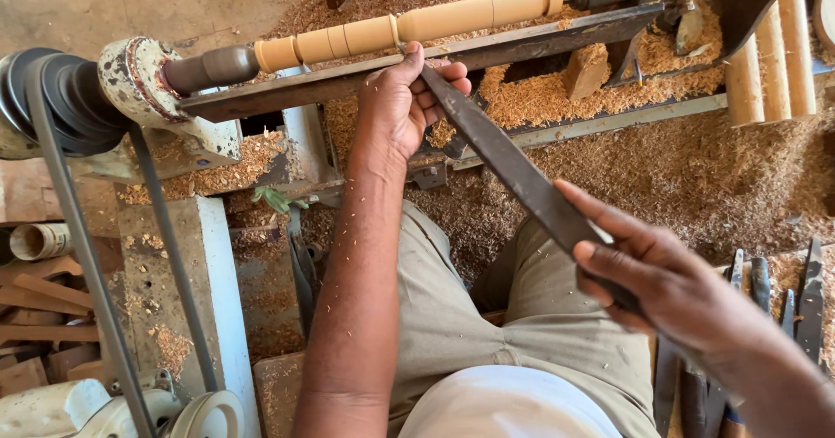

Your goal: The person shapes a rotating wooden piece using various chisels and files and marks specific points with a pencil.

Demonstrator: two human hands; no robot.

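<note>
Pressing a dark chisel (513,173) against the pale spindle (409,25), left hand (400,107) and right hand (661,281) both grasping it.

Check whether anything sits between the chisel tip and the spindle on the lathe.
Nothing visible does. The chisel, held by the left hand near the tip and the right hand at the handle, reaches over the tool rest to the spindle.

light: bright, even daylight | shadows: soft | focus: sharp | edges: slight wide-angle bending

Sawdust (696,168) lies thick at three o'clock. Pale turned spindles (772,55) stand at two o'clock. A drive belt (78,238) runs past a pulley (52,99) at nine o'clock; spare chisels (783,303) rest at four.
</note>
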